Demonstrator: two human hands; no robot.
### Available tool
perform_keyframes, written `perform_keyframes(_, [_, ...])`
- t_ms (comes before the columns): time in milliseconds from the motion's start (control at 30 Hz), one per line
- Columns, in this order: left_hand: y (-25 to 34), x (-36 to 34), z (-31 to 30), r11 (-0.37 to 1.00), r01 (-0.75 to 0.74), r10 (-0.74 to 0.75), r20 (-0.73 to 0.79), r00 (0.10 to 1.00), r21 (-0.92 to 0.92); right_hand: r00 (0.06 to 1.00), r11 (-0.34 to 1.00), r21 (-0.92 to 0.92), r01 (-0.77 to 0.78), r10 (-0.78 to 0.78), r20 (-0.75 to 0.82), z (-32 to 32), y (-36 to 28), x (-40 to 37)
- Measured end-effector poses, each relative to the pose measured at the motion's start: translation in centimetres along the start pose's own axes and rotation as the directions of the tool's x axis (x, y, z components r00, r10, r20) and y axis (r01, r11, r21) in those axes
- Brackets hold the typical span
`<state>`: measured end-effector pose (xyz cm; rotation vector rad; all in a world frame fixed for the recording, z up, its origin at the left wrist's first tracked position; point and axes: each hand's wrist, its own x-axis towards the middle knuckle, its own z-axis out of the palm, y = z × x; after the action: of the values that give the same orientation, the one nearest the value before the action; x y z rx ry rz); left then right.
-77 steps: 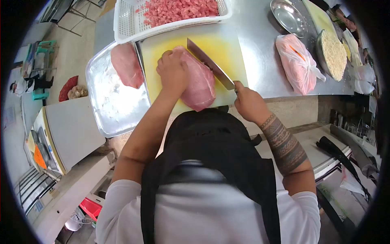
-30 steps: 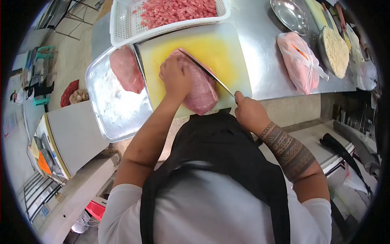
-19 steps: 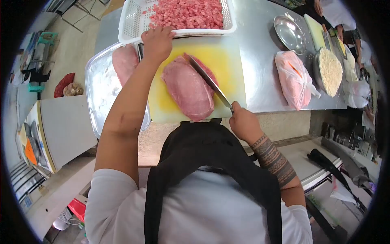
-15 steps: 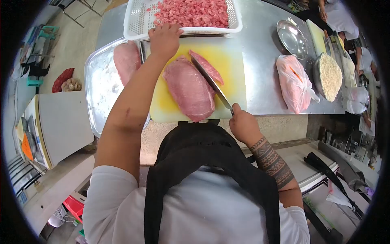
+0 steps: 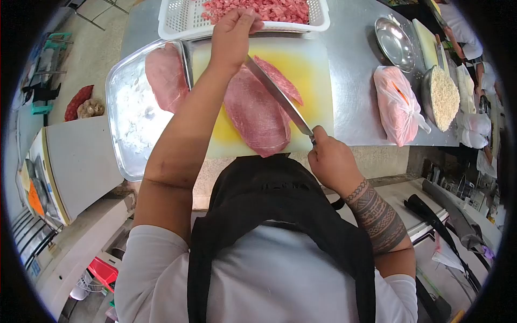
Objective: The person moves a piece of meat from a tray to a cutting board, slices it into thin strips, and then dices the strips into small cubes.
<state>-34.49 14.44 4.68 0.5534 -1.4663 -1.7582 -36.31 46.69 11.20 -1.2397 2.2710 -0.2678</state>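
My right hand [image 5: 333, 161] grips a knife [image 5: 283, 102] by its handle, at the lower right of the cutting board [image 5: 312, 70]. Its blade slants up and left between a large piece of raw meat [image 5: 256, 113] and a thinner strip of meat [image 5: 280, 81]. My left hand [image 5: 232, 39] is above the board's far edge, close to the front rim of a white perforated basket [image 5: 188, 32]. Its fingers are curled together; whether anything is in them is hidden. Diced meat [image 5: 274, 11] fills part of the basket.
A metal tray [image 5: 126, 107] with another piece of meat [image 5: 167, 78] stands left of the board. To the right are a metal bowl [image 5: 395, 46], a tied plastic bag [image 5: 396, 105] and a bowl of pale, chopped food [image 5: 444, 99]. Another person's arm [image 5: 452, 40] shows at upper right.
My left hand has moved slightly right and farther away, curling its fingers, off the basket's rim. The knife stays beside the meat in my right hand. The whole view has shifted a little.
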Motion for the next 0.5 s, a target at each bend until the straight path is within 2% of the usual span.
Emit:
perform_keyframes(33, [0.0,-0.2,0.4,0.998,0.031,-0.031,0.007,1.000,-0.050,1.000,1.000,-0.013,0.000,0.000,0.003,0.0,-0.1,0.2])
perform_keyframes(133, [0.3,-0.9,0.7,0.924,0.173,-0.156,-0.076,0.985,0.340,0.999,1.000,-0.029,0.003,-0.002,0.033,-0.3,-0.9,0.5])
perform_keyframes(233, [-2.3,-0.6,0.3,0.890,0.130,-0.059,-0.172,0.983,0.438,0.996,0.999,-0.036,-0.001,0.004,0.084,-1.2,-2.0,0.9])
perform_keyframes(433, [-5.0,0.8,-1.3,0.926,0.276,-0.194,-0.301,0.934,0.259,0.985,0.997,-0.071,-0.016,0.028,0.170,-2.7,-3.6,3.8])
perform_keyframes(500, [-4.7,0.5,-1.9,0.889,0.259,-0.145,-0.305,0.941,0.377,0.982,0.994,-0.103,-0.023,0.042,0.184,-1.6,-3.4,4.6])
